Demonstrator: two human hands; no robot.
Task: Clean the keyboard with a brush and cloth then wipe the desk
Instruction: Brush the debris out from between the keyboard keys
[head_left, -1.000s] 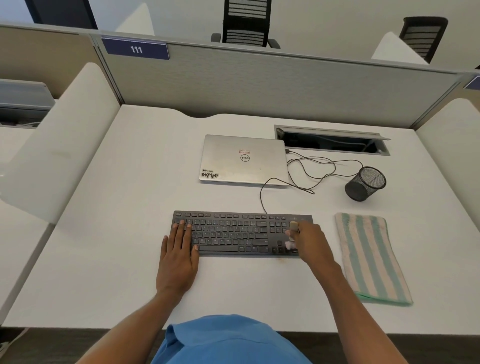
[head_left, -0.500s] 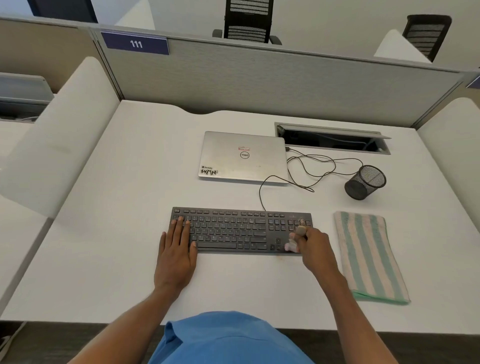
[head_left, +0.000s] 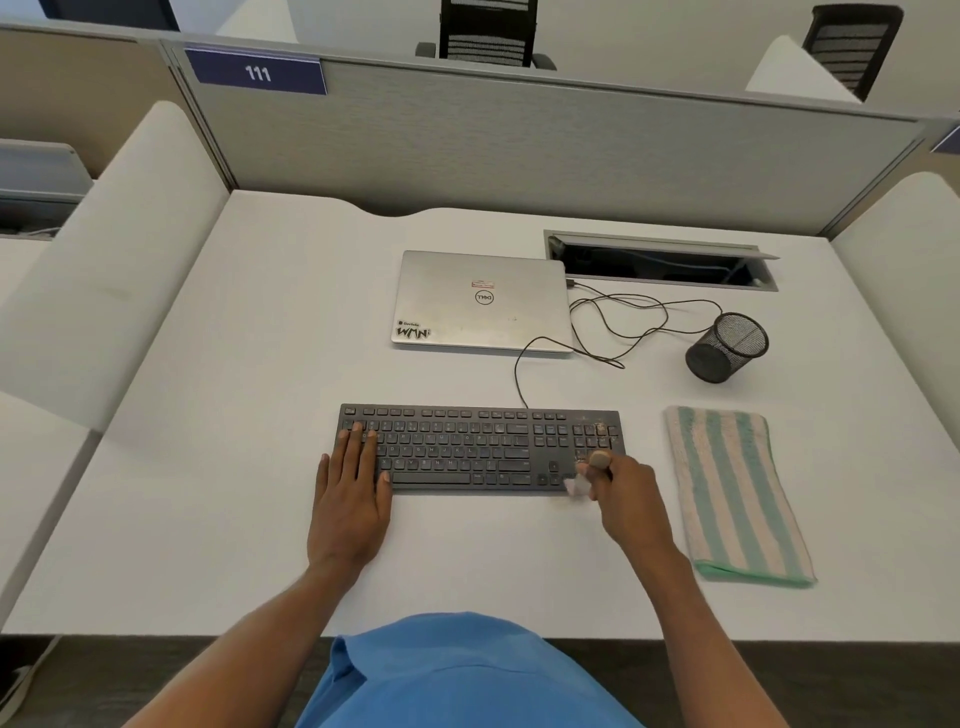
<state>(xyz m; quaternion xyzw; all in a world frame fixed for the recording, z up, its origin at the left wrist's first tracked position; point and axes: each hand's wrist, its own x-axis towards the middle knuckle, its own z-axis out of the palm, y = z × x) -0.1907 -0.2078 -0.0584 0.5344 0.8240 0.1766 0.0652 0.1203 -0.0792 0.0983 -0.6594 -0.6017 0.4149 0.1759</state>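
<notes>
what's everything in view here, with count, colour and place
keyboard: 1, black, desk front centre, flat
brush: 1, tan handle, pale bristles, over the keyboard's right end
cloth: 1, green and cream stripes, folded, right of the keyboard
laptop: 1, silver, closed, behind the keyboard
cable: black, looped between laptop and pen cup; how many cannot be told
pen cup: 1, black mesh, on its side, back right
cable hatch: 1, grey, open, back right of desk
desk: 1, white
number sign: 1, blue, reads 111, on the partition
office chairs: 2, black, beyond the partition
left hand: flat on the keyboard's left end
right hand: closed on the brush
</notes>
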